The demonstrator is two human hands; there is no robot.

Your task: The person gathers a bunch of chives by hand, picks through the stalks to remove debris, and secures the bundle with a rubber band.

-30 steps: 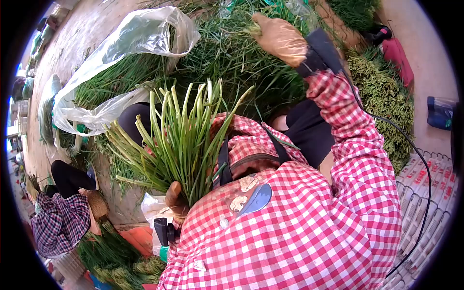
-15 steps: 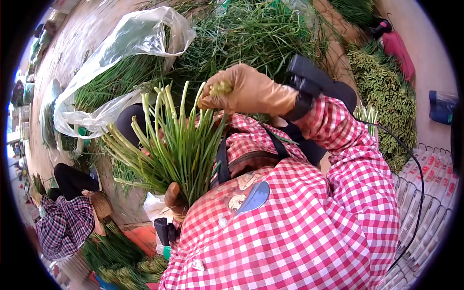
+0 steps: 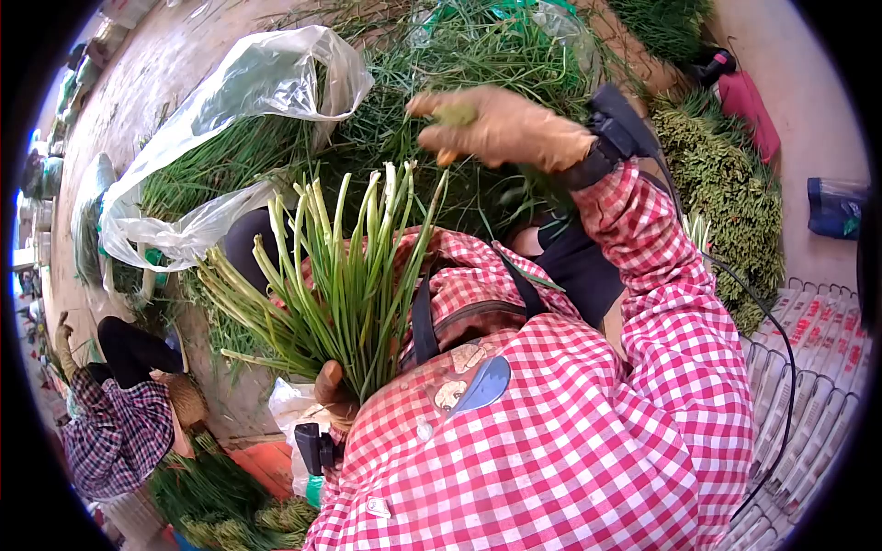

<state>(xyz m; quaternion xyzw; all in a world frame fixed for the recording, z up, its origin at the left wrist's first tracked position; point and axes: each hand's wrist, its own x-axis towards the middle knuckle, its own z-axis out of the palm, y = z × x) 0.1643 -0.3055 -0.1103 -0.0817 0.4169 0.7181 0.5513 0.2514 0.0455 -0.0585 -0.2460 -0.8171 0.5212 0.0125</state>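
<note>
This is a produce-sorting floor, the kind found at a vegetable market or a farm packing yard. Loose chive-like greens (image 3: 459, 55) lie heaped straight on the bare concrete floor (image 3: 156, 64), and some spill out of big clear plastic bags (image 3: 257, 83). Off to one side, tied bundles (image 3: 726, 184) are stacked in a dense pile, with more bundled greens (image 3: 211, 487) lying low at the near edge. A bunch of chive stalks (image 3: 340, 266) stands gathered with its cut ends up. Another person in a plaid shirt (image 3: 110, 432) crouches on the floor nearby among the greens. Pale plastic crates (image 3: 808, 367) sit beside the piles.
</note>
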